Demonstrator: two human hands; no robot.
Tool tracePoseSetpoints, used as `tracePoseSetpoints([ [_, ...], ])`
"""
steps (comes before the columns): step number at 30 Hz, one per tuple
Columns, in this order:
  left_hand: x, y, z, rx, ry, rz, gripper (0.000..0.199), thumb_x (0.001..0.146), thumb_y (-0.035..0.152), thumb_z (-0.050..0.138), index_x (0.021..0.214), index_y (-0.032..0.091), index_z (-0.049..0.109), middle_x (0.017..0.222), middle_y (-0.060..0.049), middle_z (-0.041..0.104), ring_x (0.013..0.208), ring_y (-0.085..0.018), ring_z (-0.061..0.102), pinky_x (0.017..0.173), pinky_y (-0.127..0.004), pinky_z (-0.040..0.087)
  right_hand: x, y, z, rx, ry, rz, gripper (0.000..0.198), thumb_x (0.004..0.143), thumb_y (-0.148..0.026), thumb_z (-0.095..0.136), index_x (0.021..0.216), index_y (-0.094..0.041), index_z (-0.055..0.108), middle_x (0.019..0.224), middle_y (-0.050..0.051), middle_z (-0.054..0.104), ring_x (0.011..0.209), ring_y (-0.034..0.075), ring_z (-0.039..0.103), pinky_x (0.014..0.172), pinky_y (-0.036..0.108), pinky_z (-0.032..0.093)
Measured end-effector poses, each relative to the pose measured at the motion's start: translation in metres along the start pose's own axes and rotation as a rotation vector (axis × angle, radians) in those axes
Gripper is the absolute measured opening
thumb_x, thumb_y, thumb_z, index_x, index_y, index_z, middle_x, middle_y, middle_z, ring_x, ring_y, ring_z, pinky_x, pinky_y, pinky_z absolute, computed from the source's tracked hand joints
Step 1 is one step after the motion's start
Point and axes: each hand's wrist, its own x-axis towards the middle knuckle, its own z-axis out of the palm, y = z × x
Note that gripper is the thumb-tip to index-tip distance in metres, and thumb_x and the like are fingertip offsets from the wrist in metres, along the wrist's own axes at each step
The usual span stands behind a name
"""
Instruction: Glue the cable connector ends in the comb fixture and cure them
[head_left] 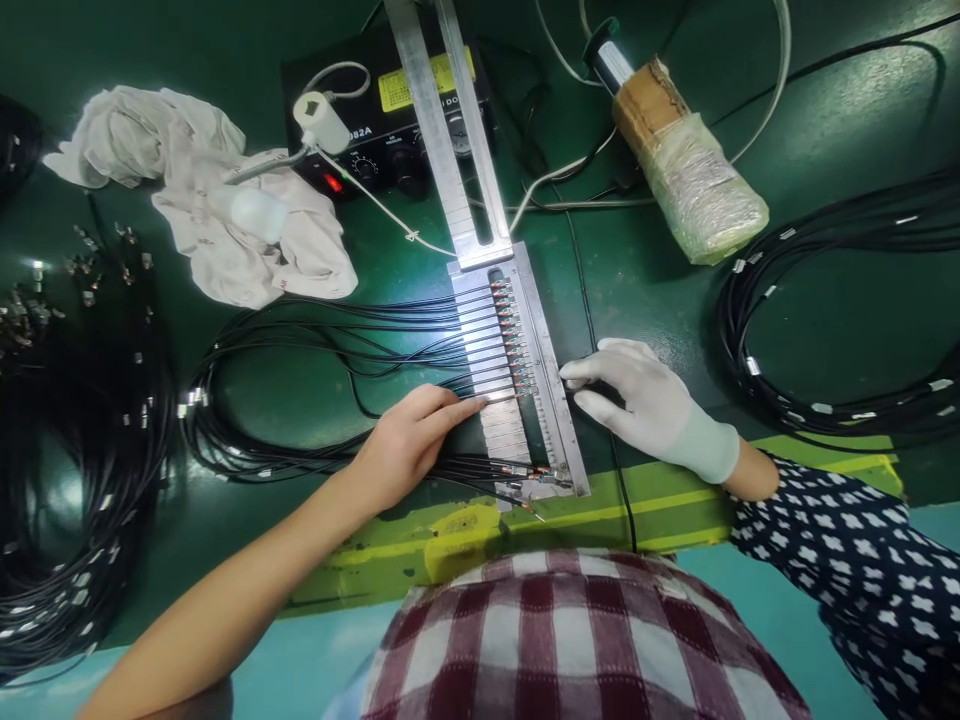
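Note:
My bare left hand [411, 432] is closed around black cable at the left edge of a slotted metal jig [491, 345]. Its index finger lies on the jig, at the lowest cable of a row. Several thin black cables [420, 310] run across the slots side by side, their small metal ends [514, 345] lined up along the jig's channel. Below that hand, more loose cable ends [525, 470] rest over the jig's near end. On the other side, my white-gloved right hand [649, 405] has thumb and index finger apart, fingertips against the jig's right edge.
Coiled cables lie at left [82, 520] and right [750, 370]. Behind the jig are a black control box [382, 155], a crumpled white cloth [255, 225] and a plastic-wrapped cylinder [697, 180]. Yellow-green tape [465, 535] borders the table's front edge.

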Motion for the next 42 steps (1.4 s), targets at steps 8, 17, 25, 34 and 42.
tracePoseSetpoints([
  [8,0.003,-0.007,-0.004,0.05,-0.085,0.052,0.048,0.093,0.002,0.038,0.135,0.019,0.053,0.103,-0.008,0.059,0.09,-0.017,0.054,0.077,-0.028,0.047,0.0,0.001,0.001,-0.01,0.007,-0.008,0.021,0.097,-0.026,0.053,0.115,-0.024,0.064,0.097,0.003,0.07,0.091,0.023,0.06,0.096,0.042,0.041],
  [17,0.001,0.0,0.009,0.149,0.012,0.047,0.043,0.093,0.002,0.045,0.132,0.017,0.054,0.106,-0.01,0.055,0.093,-0.018,0.05,0.078,-0.03,0.044,0.001,0.001,0.001,0.008,0.019,-0.02,0.021,0.095,-0.023,0.055,0.114,-0.024,0.064,0.091,0.001,0.068,0.086,0.021,0.059,0.094,0.04,0.04],
  [25,-0.012,0.016,0.017,0.425,0.002,-0.051,0.045,0.096,0.01,0.047,0.14,0.021,0.052,0.085,-0.005,0.052,0.078,-0.018,0.04,0.07,-0.033,0.028,0.002,0.0,0.001,-0.001,0.028,-0.018,0.019,0.096,-0.025,0.055,0.111,-0.023,0.066,0.091,0.002,0.068,0.088,0.023,0.06,0.093,0.04,0.04],
  [34,-0.013,0.031,0.012,-0.095,-0.177,-0.117,0.015,0.1,0.023,0.05,0.112,0.017,0.056,0.099,-0.005,0.063,0.091,-0.018,0.05,0.082,-0.032,0.036,0.001,0.002,0.004,0.019,0.068,-0.043,0.02,0.095,-0.024,0.056,0.112,-0.023,0.066,0.087,0.001,0.068,0.088,0.023,0.06,0.092,0.039,0.04],
  [42,-0.01,0.032,0.012,-0.276,-0.025,-0.219,0.012,0.098,0.018,0.051,0.102,0.018,0.062,0.098,-0.005,0.058,0.094,-0.015,0.054,0.084,-0.028,0.045,0.001,0.001,0.003,0.021,0.066,-0.038,0.02,0.095,-0.023,0.056,0.112,-0.022,0.066,0.088,0.002,0.068,0.088,0.022,0.06,0.091,0.039,0.04],
])
